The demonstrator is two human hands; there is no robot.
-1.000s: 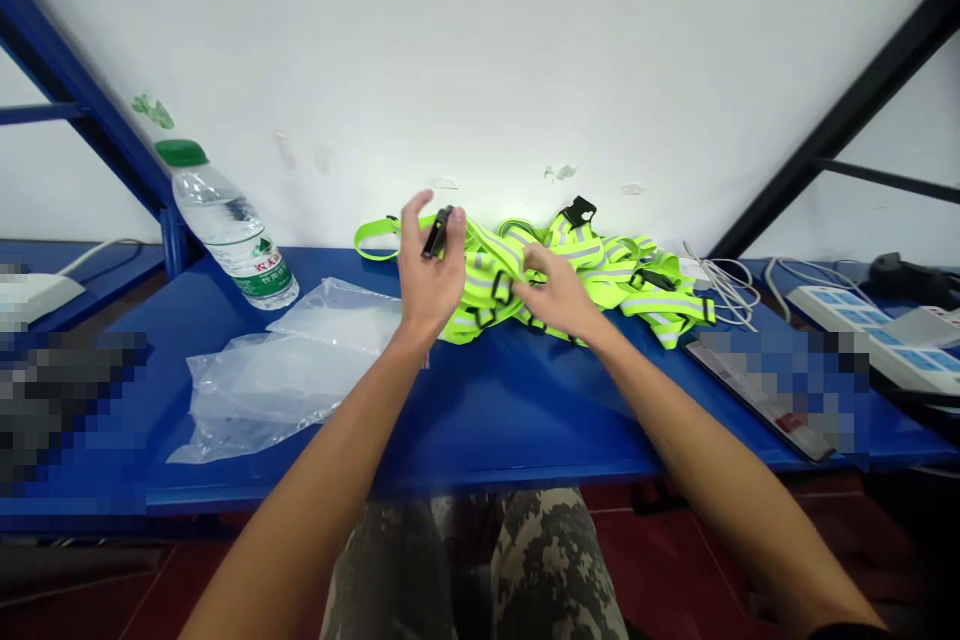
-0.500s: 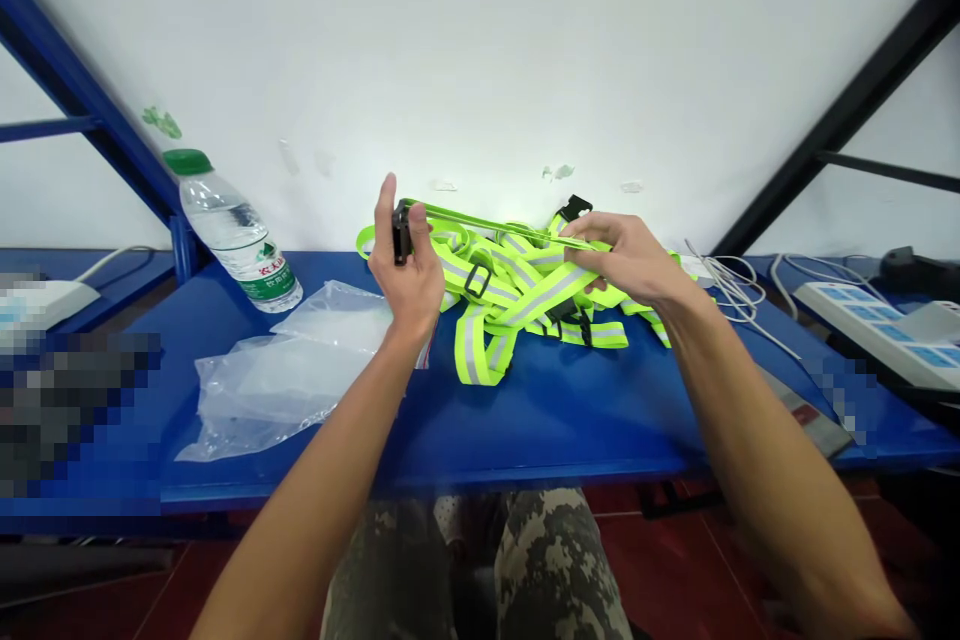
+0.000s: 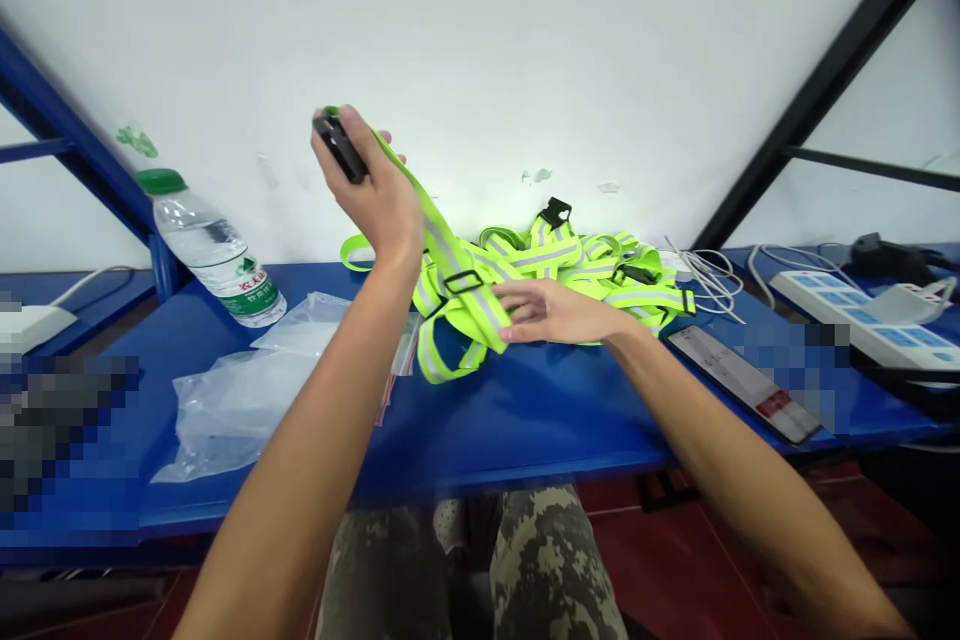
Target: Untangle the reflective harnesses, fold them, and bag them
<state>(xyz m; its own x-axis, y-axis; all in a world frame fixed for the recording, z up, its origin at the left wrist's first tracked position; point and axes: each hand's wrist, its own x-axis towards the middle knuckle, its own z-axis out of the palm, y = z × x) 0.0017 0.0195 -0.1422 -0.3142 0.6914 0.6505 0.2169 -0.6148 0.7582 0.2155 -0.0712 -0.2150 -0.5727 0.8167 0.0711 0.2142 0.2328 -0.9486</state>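
My left hand is raised in front of the wall, its fingers closed around a black plastic buckle. From it a neon-yellow reflective strap with a grey stripe slopes down to the right, through a black slide adjuster. At the strap's lower fold, my right hand has its thumb and fingers on the edge, closed in a loose pinch. Behind and beside it lies a tangled pile of the same webbing, with another black buckle sticking up at the back.
Clear plastic bags lie on the blue table, left of the webbing. A green-capped water bottle leans at the back left. To the right are a phone, white cables and a power strip.
My left hand has lifted the buckle up and to the left, so the strap now slopes downward. My right hand has moved left and lower along the strap. The head view has shifted slightly.
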